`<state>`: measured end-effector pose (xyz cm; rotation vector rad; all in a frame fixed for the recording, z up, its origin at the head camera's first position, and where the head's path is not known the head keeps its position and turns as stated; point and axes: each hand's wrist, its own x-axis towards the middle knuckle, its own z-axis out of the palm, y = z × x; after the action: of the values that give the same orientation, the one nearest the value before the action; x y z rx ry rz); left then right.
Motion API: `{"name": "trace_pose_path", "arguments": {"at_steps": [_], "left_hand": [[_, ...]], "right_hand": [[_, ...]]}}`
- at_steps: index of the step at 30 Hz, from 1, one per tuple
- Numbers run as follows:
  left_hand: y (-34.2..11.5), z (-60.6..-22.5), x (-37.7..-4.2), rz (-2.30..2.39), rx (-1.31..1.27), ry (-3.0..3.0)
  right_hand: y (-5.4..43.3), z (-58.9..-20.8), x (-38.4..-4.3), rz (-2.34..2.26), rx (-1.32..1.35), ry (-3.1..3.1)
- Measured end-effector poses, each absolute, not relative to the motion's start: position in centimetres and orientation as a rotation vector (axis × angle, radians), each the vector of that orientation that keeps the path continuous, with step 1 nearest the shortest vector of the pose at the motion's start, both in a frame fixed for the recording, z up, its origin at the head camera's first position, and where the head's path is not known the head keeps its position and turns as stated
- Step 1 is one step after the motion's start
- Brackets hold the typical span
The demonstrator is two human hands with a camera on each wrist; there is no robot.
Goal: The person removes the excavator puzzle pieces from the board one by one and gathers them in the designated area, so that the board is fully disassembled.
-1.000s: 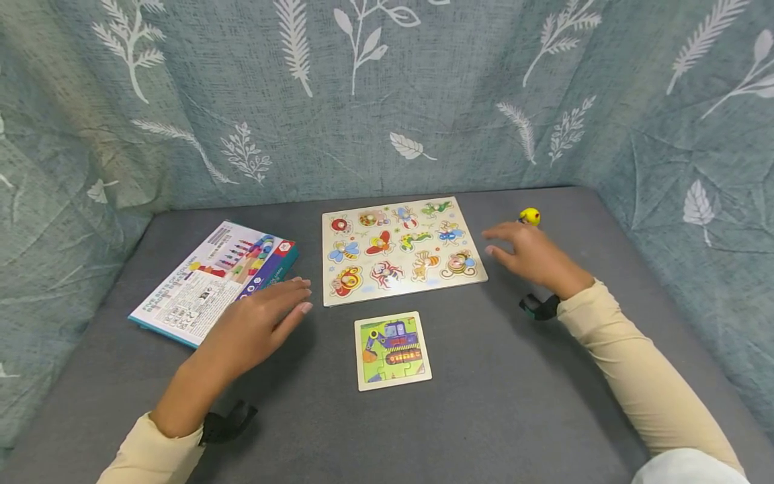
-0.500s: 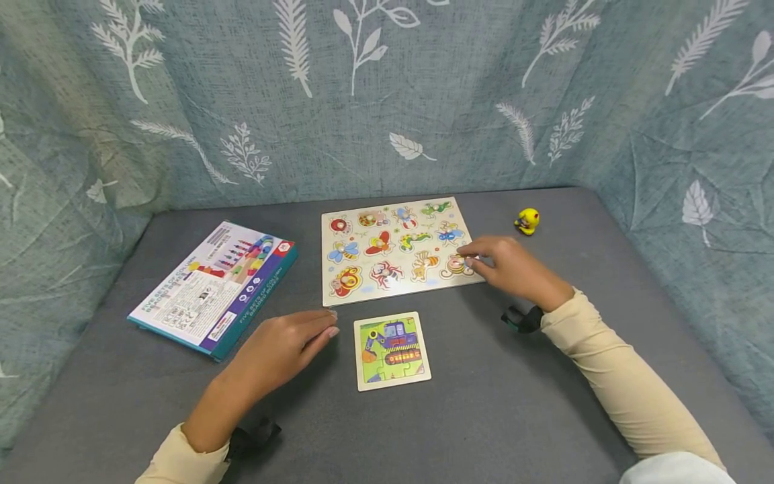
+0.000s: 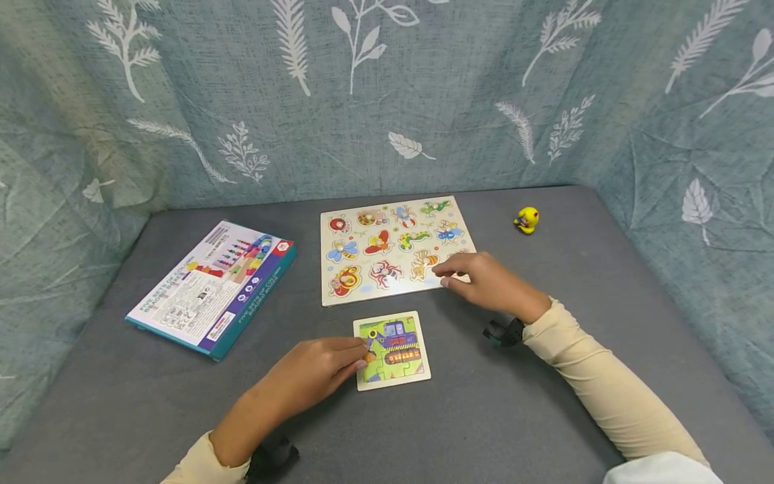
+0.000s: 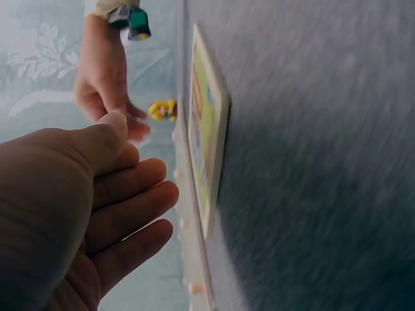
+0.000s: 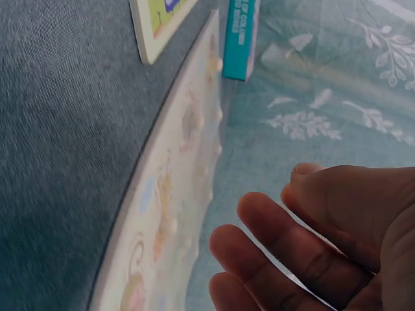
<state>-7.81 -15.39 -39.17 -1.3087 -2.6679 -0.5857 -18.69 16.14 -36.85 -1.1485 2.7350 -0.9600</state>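
Observation:
My left hand (image 3: 317,373) hovers over the left edge of a small square jigsaw (image 3: 400,336) showing a purple excavator on green. In the left wrist view its fingers (image 4: 133,201) are loosely bent, hold nothing, and stand apart from the jigsaw (image 4: 206,129). My right hand (image 3: 492,286) is above the lower right corner of a wooden insect peg puzzle (image 3: 408,288), hiding part of the bee piece there. Relaxed, slightly bent fingers (image 5: 259,259) with nothing in them show in the right wrist view, beside the pegged board (image 5: 146,188).
A flat box (image 3: 211,286) with a teal side lies at the left of the grey table (image 3: 471,417). At the back right sits a small yellow duck-like toy (image 3: 526,220). A patterned cloth (image 3: 387,101) hangs behind the table.
My left hand has moved right and nearer, from beside the box to the jigsaw. My right hand has come left and nearer from beside the yellow toy, over the peg puzzle's corner.

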Motion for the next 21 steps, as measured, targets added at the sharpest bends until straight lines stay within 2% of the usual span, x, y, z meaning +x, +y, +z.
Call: {"name": "trace_pose_path", "arguments": {"at_steps": [21], "left_hand": [[-14.6,-39.9,-7.7,-0.75,-1.446,-2.658]], "right_hand": [[13.7,-37.9,-18.0,-0.888,-1.272,2.632]]}}
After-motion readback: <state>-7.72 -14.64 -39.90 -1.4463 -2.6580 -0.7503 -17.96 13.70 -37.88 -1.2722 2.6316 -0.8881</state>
